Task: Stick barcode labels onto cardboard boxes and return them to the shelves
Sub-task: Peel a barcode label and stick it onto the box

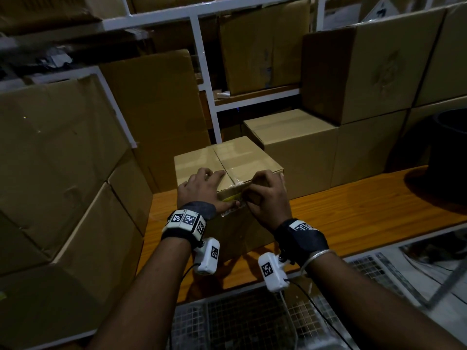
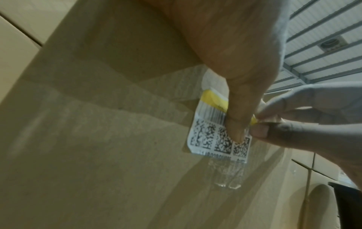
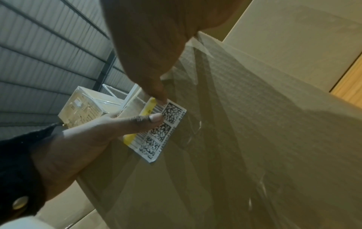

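Observation:
A small taped cardboard box (image 1: 242, 160) stands on the wooden table (image 1: 353, 210). A white barcode label (image 2: 207, 139) with a yellow edge lies on its near face, just below the top edge (image 1: 231, 198). My left hand (image 1: 202, 188) rests its fingers on the box top while its thumb (image 2: 235, 124) presses on the label. My right hand (image 1: 267, 195) is curled at the label's right end; its thumb and forefinger (image 2: 260, 124) pinch the yellow edge. In the right wrist view the left thumb (image 3: 154, 118) lies flat across the label (image 3: 172, 113).
Large cardboard boxes (image 1: 63, 173) are stacked at the left, with more (image 1: 303, 147) behind and right of the small box. White shelf posts (image 1: 202, 72) rise at the back. A black bucket (image 1: 449, 147) stands far right. A wire mesh basket (image 1: 227, 324) sits below my forearms.

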